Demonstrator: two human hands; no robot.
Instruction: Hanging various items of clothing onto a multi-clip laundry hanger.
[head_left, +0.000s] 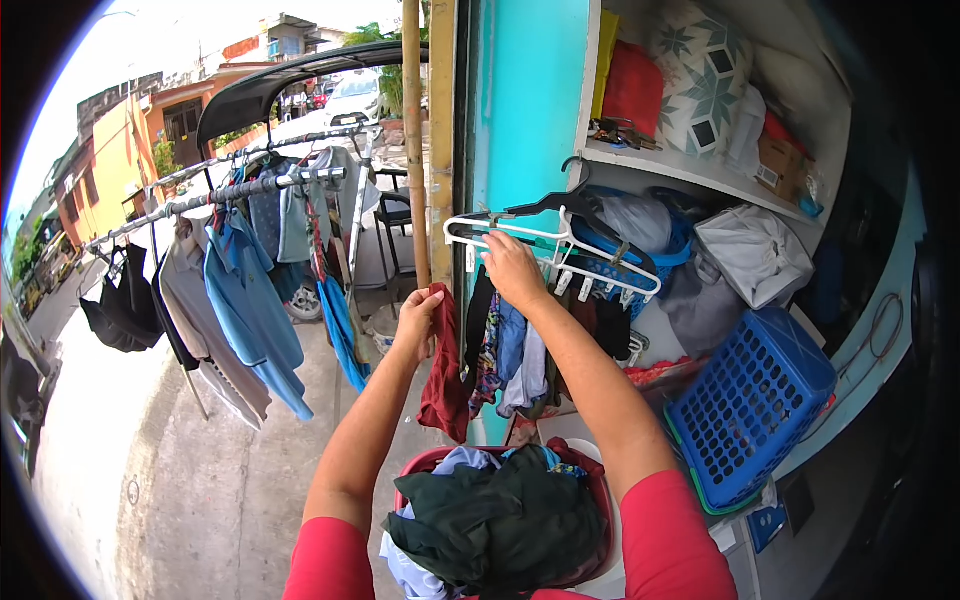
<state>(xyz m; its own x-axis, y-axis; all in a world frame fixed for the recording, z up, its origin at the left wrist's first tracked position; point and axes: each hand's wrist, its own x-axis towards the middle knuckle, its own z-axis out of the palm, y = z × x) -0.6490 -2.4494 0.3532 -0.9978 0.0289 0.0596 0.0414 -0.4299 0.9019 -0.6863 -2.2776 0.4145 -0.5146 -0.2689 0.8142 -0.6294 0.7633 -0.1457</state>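
My left hand (416, 319) pinches the upper edge of a dark red garment (445, 375), which dangles below the fingers. My right hand (512, 266) is on a white plastic clip hanger (551, 232), its fingers near the bar's left part. Small clothes hang from the clips, among them a floral piece (491, 352), a blue piece (511, 337) and a pale grey piece (529, 371). Against the white hanger is a black hanger (577, 202). Below my arms, a red basin (412, 465) is heaped with laundry, a dark green garment (502, 517) on top.
Left stands a clothes rack with a pole (247, 191), hung with a blue polo shirt (251, 300), a beige shirt (187, 292) and black garments (124, 307). A bamboo post (415, 142) rises mid-view. Right are shelves (697, 172), a tilted blue basket (757, 405) and a white bundle (754, 251).
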